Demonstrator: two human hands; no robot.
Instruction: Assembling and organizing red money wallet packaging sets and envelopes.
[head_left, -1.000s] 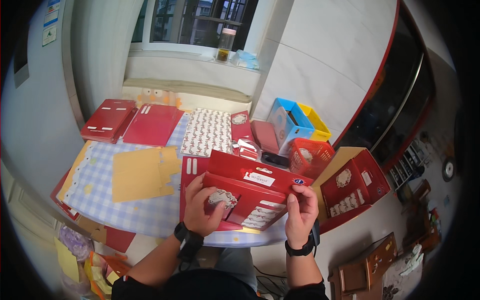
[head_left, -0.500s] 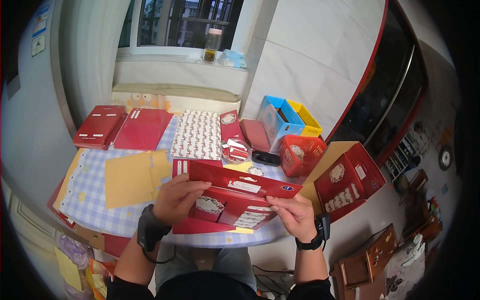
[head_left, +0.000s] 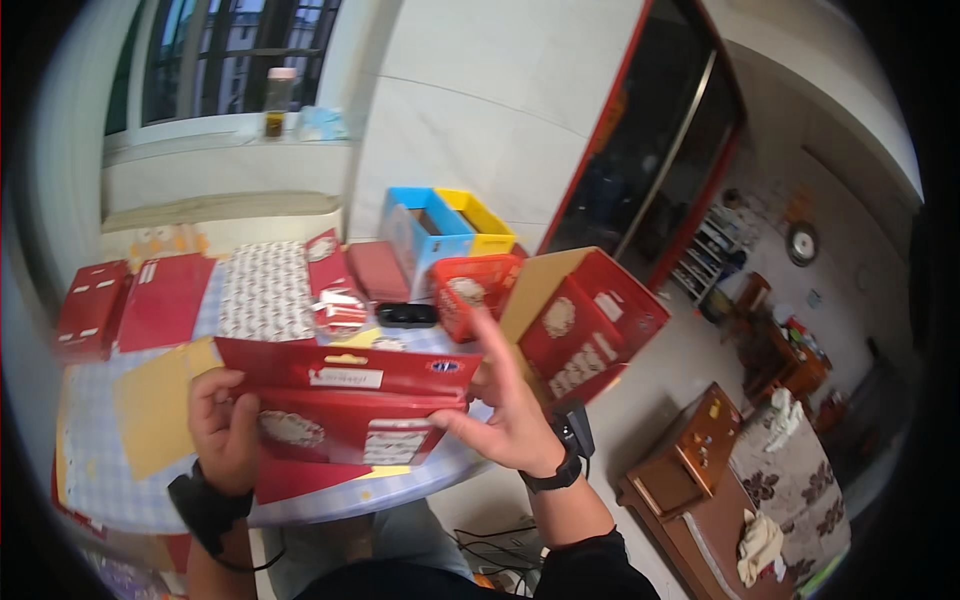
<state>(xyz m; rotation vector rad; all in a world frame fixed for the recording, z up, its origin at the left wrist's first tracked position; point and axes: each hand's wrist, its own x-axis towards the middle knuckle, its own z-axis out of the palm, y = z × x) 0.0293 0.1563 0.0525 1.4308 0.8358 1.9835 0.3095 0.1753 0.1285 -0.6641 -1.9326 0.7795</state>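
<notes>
I see my 2 hands above the table edge: left hand clamped on a flat red cardboard box, right hand open-fingered, pressing its end. It looks light, stiff, creasable; best gripped by the edges.

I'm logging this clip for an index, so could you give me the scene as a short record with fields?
setting: round table with a checked cloth, indoors
left hand: grips the left end of a red flat carton
right hand: fingers spread against the carton's right end
carton state: partly folded, raised above the table
nearby: red basket, blue and yellow boxes, tan card sheet, big red box
</notes>
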